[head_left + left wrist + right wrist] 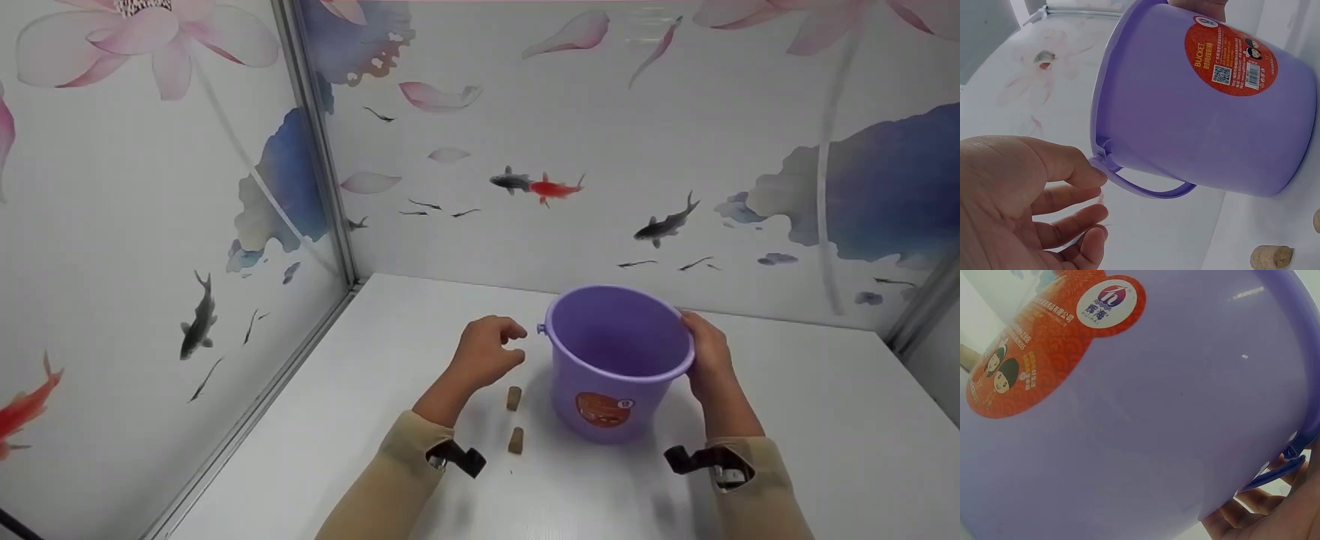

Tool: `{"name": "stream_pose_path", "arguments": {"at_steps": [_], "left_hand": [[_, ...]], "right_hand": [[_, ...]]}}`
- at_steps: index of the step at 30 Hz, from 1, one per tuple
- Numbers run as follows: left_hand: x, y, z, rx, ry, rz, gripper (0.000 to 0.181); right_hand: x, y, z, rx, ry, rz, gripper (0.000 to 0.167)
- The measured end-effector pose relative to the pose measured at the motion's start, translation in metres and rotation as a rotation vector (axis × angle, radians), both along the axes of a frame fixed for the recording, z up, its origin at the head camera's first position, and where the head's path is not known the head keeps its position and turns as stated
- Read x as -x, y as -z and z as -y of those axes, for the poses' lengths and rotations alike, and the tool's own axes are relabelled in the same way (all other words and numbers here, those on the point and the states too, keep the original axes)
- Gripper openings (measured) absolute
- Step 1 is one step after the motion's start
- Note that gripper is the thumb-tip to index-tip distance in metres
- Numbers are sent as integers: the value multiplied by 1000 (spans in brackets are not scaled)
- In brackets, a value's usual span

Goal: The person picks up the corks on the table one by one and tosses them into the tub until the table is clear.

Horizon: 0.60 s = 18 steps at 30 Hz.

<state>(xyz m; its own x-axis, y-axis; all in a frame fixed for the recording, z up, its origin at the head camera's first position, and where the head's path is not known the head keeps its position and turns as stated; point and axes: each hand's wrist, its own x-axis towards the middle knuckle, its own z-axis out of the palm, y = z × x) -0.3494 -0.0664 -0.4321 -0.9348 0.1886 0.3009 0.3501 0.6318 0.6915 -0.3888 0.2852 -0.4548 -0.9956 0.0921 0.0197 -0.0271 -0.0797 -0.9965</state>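
A purple plastic bucket [581,379] stands upright on the table, with a red round label on its side. My right hand [709,360] holds its right side near the rim; some of those fingers [1252,500] are partly hidden behind the wall and handle. My left hand [487,352] is left of the rim, fingers loosely curled and holding nothing. In the left wrist view its thumb tip lies close to the joint of the bucket's handle [1154,194], which hangs behind the bucket. Two cork stoppers, a far one [513,398] and a near one [516,441], lie left of the bucket.
The white table [600,502] meets a back wall panel [450,247] and a left wall panel [135,187], both printed with lotus flowers and fish. A metal corner post [319,142] joins the panels. A black wrist mount [461,457] is on the left sleeve.
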Motion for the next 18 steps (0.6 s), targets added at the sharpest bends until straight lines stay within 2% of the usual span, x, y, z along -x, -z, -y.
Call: {"name": "stream_pose_path", "arguments": {"at_steps": [8,18], "left_hand": [[8,8,-1,5,-2,32,29],[9,15,-1,27,9,54,28]], "right_hand": [[1,-2,0,-48,-7,0,41],[-2,0,2,-53,6,-19,44]]}}
